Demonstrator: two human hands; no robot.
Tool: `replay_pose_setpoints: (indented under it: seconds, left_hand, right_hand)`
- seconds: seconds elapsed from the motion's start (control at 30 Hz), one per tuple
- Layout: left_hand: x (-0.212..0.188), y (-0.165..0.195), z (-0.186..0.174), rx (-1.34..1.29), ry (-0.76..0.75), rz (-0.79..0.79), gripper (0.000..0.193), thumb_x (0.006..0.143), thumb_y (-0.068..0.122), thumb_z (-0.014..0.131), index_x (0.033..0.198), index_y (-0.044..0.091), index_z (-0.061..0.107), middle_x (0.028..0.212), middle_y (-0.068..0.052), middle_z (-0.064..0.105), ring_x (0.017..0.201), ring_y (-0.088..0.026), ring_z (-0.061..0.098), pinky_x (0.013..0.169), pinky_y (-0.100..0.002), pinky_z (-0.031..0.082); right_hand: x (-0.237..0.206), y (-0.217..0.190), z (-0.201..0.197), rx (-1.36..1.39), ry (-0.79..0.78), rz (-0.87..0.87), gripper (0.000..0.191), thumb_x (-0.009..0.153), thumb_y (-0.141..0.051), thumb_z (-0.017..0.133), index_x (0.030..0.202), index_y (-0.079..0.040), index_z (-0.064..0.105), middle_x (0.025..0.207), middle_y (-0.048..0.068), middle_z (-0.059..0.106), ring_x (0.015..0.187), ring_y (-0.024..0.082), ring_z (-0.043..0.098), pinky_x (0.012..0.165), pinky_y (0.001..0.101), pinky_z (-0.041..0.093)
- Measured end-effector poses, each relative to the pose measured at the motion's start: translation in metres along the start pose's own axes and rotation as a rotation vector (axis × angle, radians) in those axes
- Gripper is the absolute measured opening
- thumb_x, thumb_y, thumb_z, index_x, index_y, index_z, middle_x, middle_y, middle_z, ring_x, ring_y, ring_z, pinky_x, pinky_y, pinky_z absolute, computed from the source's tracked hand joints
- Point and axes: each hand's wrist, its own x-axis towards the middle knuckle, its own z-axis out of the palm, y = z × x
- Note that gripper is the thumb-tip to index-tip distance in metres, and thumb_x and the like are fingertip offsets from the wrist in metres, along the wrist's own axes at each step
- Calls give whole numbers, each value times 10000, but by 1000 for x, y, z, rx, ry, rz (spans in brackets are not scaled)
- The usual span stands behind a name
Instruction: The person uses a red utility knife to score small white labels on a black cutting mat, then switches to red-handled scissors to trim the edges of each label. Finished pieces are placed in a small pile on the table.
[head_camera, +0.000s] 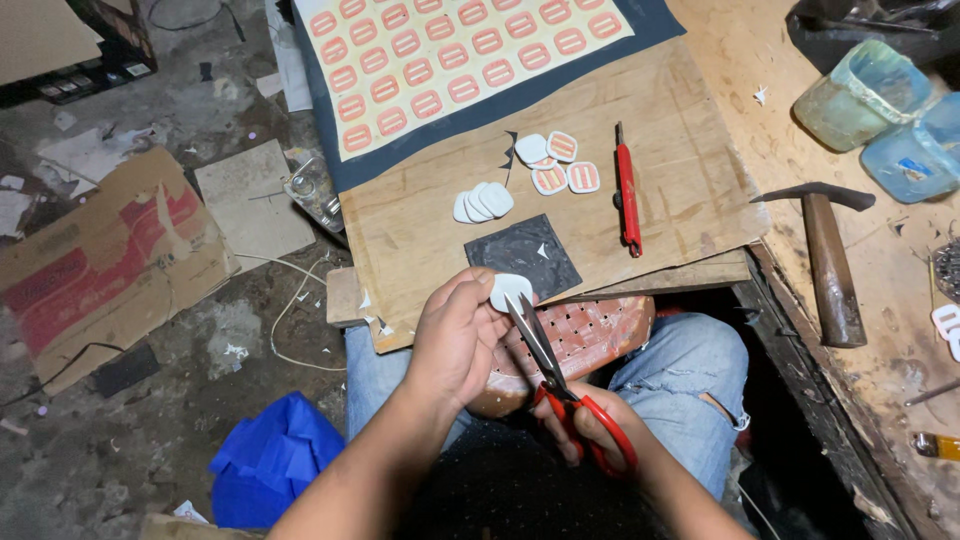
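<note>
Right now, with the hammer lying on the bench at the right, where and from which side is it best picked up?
Probably by the lower half of the wooden handle, coming from above. The hammer lies flat on the bench, its metal head at the far end and the handle end pointing toward the person, with bare wood on both sides for fingers. The right hand, holding red scissors, is closer.

Sheet of orange-and-cream labels (460, 60): top rows cut off by the frame edge. White piece (511, 290) half hidden behind the left hand (455, 335) fingers; its lower part can't be seen. Scissors (560, 385): red handles mostly wrapped by the right hand (590, 425). Blue-green plastic tubs (880, 105): right one clipped by the frame edge, contents unclear. Dark tray (860, 20) top right cropped, tools in it unreadable. Small white pieces (947, 325) at the right edge cut off. Yellow-handled tool (940, 446) mostly out of frame.
</note>
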Motion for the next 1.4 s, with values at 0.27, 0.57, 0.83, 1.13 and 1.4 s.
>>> replay_pose_setpoints:
  seconds: [0.27,0.57,0.83,1.13,1.4]
  left_hand:
    - [-8,-3,9,145,-3,57,144,1006,109,512,1038,11,613,970,-85,700,897,-172,670,855,-375,571]
    - [-2,-5,16,591,26,131,229,1041,185,544,962,1,655,876,-52,716,787,-101,630,732,-287,542]
    - [-5,-14,30,541,25,89,250,1040,195,532,967,-8,657,876,-73,722,773,-113,658,725,-302,566]
    - [-6,-37,31,486,16,54,126,995,81,563,1050,-8,635,949,-82,715,827,-108,658,737,-291,568]
    - [-1,-38,35,621,39,260,244,962,14,576,1192,-54,625,1046,-83,735,915,-100,705,832,-244,570]
  right_hand:
    - [-9,-13,5,63,-26,-22,752,940,-685,573,1176,25,643,746,37,557,647,145,514,628,270,422]
    - [-22,14,-18,-31,280,248,365,896,-277,647,1170,-36,651,840,93,747,618,153,597,555,272,455]
    - [-36,35,-35,-139,347,160,233,921,-155,666,1107,-18,703,763,16,646,579,118,560,527,257,453]
    - [-46,7,-31,-170,435,318,223,951,-214,622,1044,-34,714,603,49,551,473,145,519,430,287,410]
    - [-53,-18,-25,-400,443,243,255,853,-138,752,1085,-55,687,727,2,624,624,76,544,570,238,445]
